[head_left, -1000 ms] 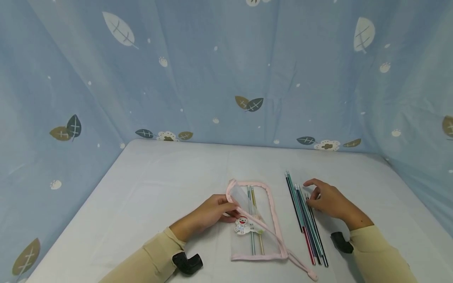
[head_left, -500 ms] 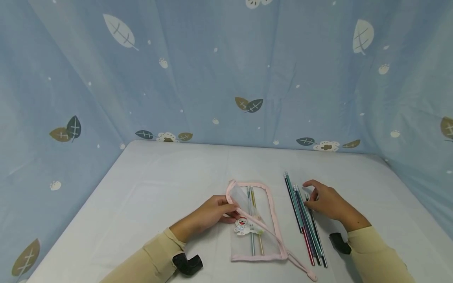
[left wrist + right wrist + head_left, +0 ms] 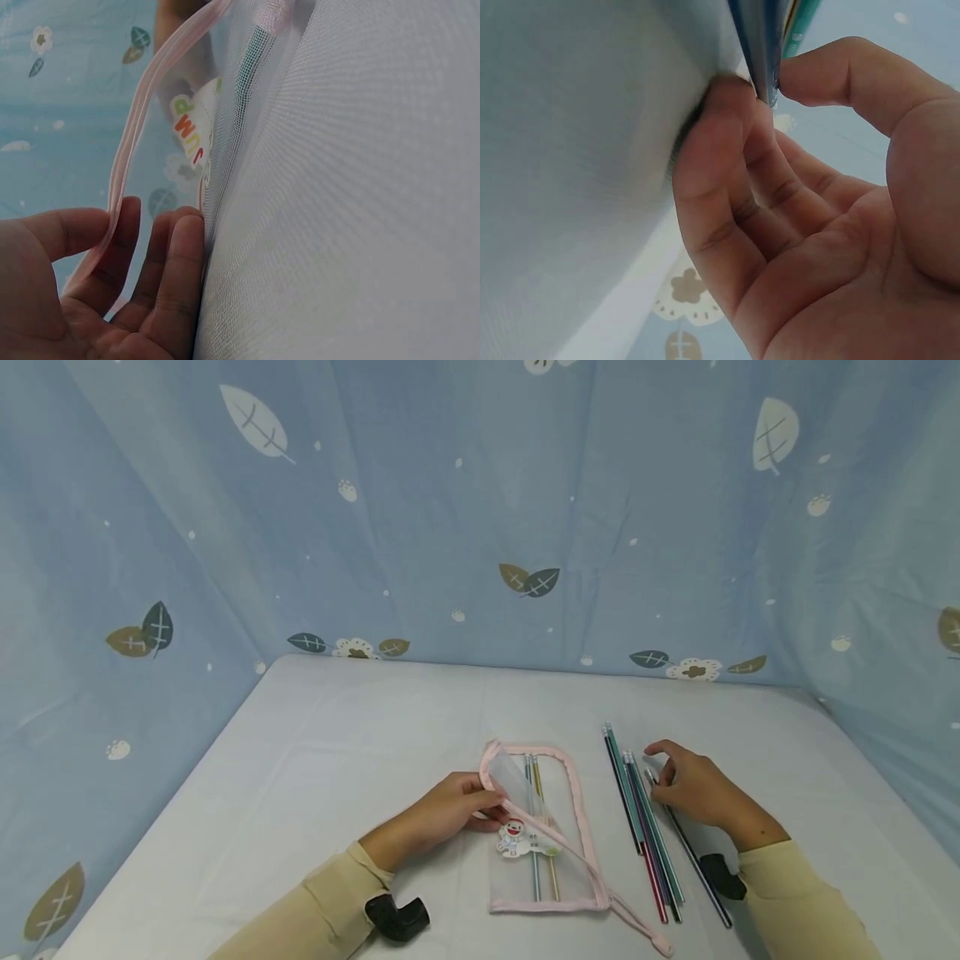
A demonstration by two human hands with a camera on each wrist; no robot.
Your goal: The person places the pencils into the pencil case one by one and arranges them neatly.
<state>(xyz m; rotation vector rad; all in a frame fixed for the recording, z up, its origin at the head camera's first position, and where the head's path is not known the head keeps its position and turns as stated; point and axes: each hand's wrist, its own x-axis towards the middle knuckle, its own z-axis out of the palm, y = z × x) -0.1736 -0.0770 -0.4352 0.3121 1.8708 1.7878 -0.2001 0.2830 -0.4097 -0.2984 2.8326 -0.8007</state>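
My left hand (image 3: 453,810) pinches the pink edge of a mesh zip pouch (image 3: 581,810) between thumb and fingers, lifting that side. Through the pouch's mesh show a teal pencil (image 3: 536,878) and a gold pencil (image 3: 554,878); a cartoon patch (image 3: 513,839) with lettering sits on its front. At right, my right hand (image 3: 701,789) pinches a dark blue pencil (image 3: 697,864) near its upper end. That pencil lies slanted, its lower end apart from the other pencils (image 3: 647,814). In the right wrist view, the thumb (image 3: 817,79) and curled fingers meet the pencil's end.
Several teal, dark and red pencils lie side by side between the pouch and my right hand. A pink wrist loop (image 3: 641,927) trails from the pouch toward them. The white table (image 3: 360,718) is backed by a blue patterned curtain (image 3: 420,527).
The dark blue pencil's lower end has swung right, away from the pencil pile, with my right hand at its upper end. My left hand and the pouch have hardly moved.
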